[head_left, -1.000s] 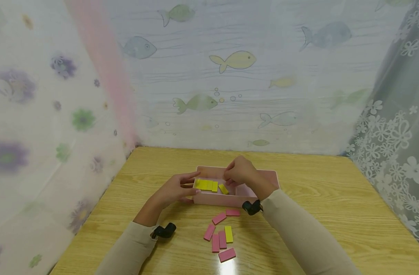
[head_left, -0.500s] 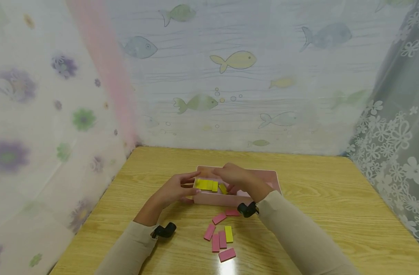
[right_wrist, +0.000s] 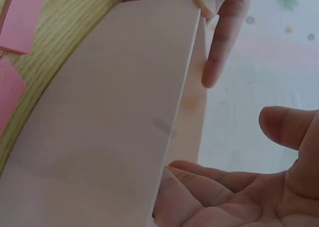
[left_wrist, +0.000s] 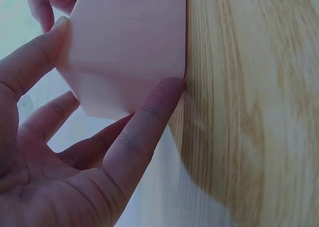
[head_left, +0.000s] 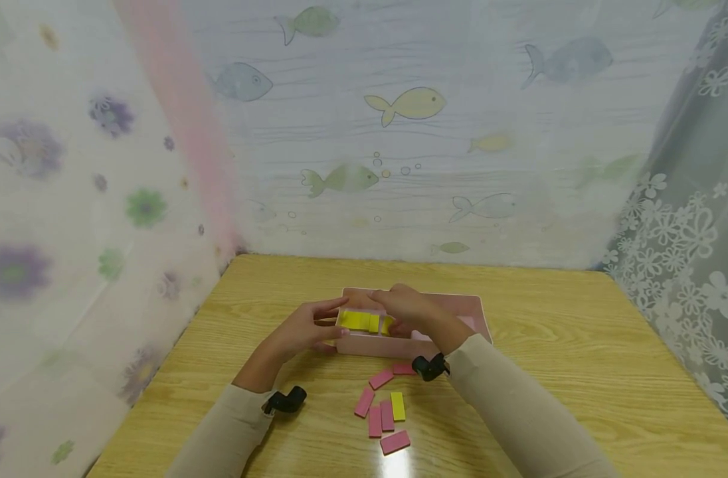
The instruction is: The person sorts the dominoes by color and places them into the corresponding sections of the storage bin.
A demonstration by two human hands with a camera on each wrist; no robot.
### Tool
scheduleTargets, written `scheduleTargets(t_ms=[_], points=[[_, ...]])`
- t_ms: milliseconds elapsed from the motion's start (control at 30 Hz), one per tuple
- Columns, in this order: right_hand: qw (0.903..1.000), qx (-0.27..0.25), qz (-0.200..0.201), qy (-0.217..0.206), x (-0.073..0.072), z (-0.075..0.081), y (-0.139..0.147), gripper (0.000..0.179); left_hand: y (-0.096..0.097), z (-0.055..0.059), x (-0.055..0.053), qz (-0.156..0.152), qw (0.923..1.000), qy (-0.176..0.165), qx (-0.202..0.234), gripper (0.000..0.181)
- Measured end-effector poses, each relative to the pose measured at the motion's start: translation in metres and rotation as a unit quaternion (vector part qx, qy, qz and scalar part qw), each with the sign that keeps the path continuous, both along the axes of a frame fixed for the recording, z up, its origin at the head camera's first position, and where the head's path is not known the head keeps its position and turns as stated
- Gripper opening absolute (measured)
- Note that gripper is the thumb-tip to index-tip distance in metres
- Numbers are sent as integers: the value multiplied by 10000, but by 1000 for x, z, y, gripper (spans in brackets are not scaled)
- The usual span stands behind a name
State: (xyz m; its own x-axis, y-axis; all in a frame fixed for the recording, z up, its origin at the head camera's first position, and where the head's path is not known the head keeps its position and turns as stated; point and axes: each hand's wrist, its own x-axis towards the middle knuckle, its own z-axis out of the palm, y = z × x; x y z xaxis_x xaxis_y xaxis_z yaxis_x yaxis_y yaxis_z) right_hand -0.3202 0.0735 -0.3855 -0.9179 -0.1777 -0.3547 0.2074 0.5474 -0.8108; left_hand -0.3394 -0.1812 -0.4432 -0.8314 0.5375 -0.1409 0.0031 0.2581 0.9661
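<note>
An open pink box stands on the table, also large in the right wrist view. My left hand holds its left end, thumb and spread fingers round the end wall, as the left wrist view shows close up. Several yellow tiles form a row inside at the left. Beside that row is one more yellow tile, partly covered by my right hand. The right hand's fingers reach down into the box, thumb held apart in the right wrist view. Its fingertips are hidden behind the front wall.
In front of the box lie several loose pink tiles and one yellow tile. The wooden table ends at a fish-patterned curtain, with more curtains at both sides.
My right hand has moved left and lower inside the box. The separate yellow tile, slanted before, now sits straighter beside the row. The left hand stays at the box's end.
</note>
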Motion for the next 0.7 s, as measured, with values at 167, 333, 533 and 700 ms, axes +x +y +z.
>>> scheduleTargets(t_ms=[167,333,533,700], points=[[9996,197,-139,163,2,2,-3,74,0,-1,-1,-6,10000,14,-16,75],[9987,443,26,233,1,2,-7,66,-1,-2,0,-4,10000,31,-23,75],[9972,388,482,415,0,-5,-10,48,0,-2,0,13,10000,46,-39,74],[9980,188,413,440,3,-6,-10,50,-1,-1,0,3,10000,32,-42,75]])
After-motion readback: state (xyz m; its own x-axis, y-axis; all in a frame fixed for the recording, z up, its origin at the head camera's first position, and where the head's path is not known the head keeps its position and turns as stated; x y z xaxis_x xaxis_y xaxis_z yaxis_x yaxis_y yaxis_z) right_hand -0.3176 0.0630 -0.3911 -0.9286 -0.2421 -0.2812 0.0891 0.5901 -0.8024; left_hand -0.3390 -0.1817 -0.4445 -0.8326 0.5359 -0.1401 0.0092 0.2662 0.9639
